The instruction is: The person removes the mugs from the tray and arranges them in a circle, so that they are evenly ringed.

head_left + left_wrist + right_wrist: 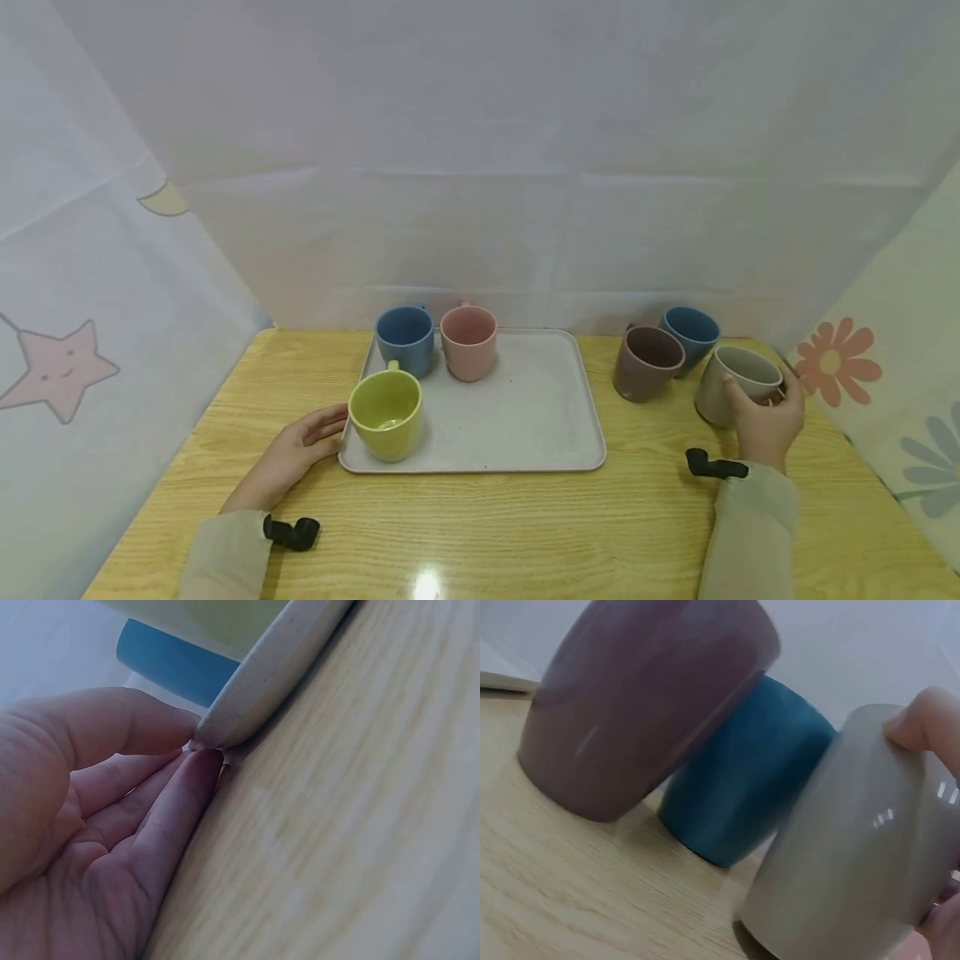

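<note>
"What are you holding?"
"My right hand [771, 421] grips a smooth, glossy grey mug [716, 396]; my left hand [300, 450] pinches the rim of the flat tray [517, 421]."
"Anything in the way?"
"Left of my right hand, brown mug [637, 375] and blue mug [692, 329]; right of my left, a rounded green mug [392, 437]."

The yellow-green cup [386, 421], pink cup [469, 354], mauve-brown cup [641, 372], grey cup [715, 390] and two blue cups [407, 350] are unpatterned. The tray [517, 417] is off-white; the table [480, 533] shows yellow wood grain. The pale backdrop [465, 142] bears a pink star [62, 367] and an orange-red flower [842, 362].
</note>
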Motion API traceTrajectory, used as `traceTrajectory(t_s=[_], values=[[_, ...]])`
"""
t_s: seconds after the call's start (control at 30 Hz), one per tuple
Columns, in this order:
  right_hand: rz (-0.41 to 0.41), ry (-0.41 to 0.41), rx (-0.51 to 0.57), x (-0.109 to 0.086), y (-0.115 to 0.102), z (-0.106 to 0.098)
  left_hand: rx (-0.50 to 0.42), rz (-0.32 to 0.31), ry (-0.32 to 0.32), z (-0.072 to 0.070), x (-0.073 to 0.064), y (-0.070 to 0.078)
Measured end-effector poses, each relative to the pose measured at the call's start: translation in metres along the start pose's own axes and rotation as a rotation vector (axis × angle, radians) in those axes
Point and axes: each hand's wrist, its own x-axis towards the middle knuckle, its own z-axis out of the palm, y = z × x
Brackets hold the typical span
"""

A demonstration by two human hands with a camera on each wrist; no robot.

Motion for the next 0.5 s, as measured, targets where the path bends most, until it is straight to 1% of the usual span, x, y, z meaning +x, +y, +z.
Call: traceTrajectory(t_s=[0.1, 0.17, 0.23, 0.4, 0.5], values=[[0.012, -0.041, 0.063, -0.001, -0.002, -0.003, -0.001, 0.001, -0.003, 0.0, 0.0, 0.001], [0.016, -0.074, 0.083, -0.001, -0.004, -0.006, 0.001, 0.003, -0.001, 0.0, 0.0, 0.002], [0.023, -0.113, 0.089, -0.002, -0.006, -0.009, 0.003, 0.005, 0.0, 0.0, 0.0, 0.002], [0.057, -0.226, 0.064, -0.003, -0.007, -0.014, 0.007, 0.018, -0.001, 0.0, -0.001, 0.001], [0.05, -0.253, 0.088, -0.001, -0.003, -0.013, 0.0, 0.02, -0.004, 0.001, -0.001, 0.0]])
